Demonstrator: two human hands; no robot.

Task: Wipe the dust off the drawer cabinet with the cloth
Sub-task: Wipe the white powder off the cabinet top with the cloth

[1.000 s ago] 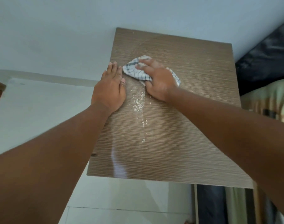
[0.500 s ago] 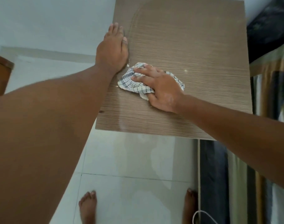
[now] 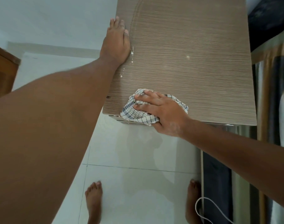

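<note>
The drawer cabinet (image 3: 194,54) has a brown wood-grain top that fills the upper middle of the view. A white cloth with dark checks (image 3: 134,113) lies bunched at the top's near left corner, hanging slightly over the front edge. My right hand (image 3: 160,110) presses flat on the cloth and grips it. My left hand (image 3: 116,42) rests flat on the top's left edge, fingers together, holding nothing. A few white dust specks (image 3: 131,53) lie beside the left hand, and one speck sits mid-top.
White floor tiles (image 3: 138,151) lie below the cabinet, with my two bare feet at the bottom. A bed with striped fabric (image 3: 270,78) stands tight against the cabinet's right side. A white cord (image 3: 202,206) loops at the bottom right. A brown wooden piece (image 3: 2,73) is at the far left.
My right hand has dragged the cloth toward me, from the top's middle to its near left corner. The dust trail there is gone. The view tilted downward.
</note>
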